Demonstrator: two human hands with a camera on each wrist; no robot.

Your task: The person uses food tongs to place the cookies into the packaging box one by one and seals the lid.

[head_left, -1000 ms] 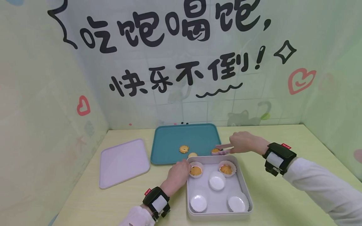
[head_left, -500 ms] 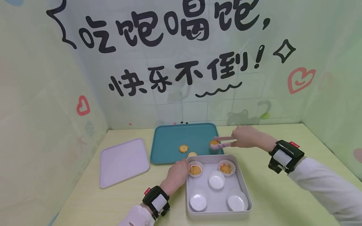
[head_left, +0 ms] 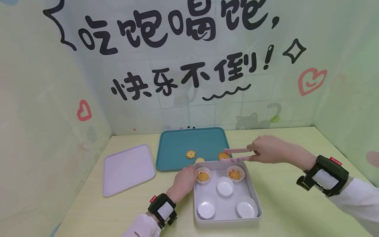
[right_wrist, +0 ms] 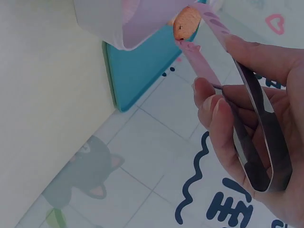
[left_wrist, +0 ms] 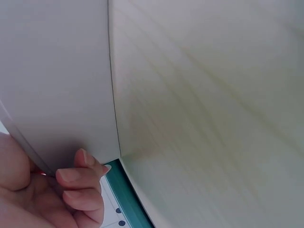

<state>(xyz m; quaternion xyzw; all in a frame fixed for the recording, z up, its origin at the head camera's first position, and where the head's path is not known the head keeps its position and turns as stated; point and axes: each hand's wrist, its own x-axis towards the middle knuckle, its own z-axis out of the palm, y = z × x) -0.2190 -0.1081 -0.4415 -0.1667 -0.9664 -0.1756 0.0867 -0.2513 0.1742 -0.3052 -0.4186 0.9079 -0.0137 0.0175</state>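
My right hand holds a pair of tongs with pink tips. Between those tips is a golden-brown cookie, just beyond the box's back rim in the head view. My left hand grips the back left corner of the pale box, fingers curled at its rim. Inside the box are several white paper cups. The back left cup holds a brown cookie and the back right one an orange-brown cookie. The middle cup and both front cups are empty.
Behind the box lies a teal tray bearing a flower-shaped cookie with a hole. A pale round cookie beside it is partly hidden by the box rim. A lilac tray is at the left. A printed backdrop stands behind the table.
The tongs have lifted the cookie from the teal tray's right side and brought it nearer the box's back rim. My right wrist has swung to the right; my left hand stays at the box corner.
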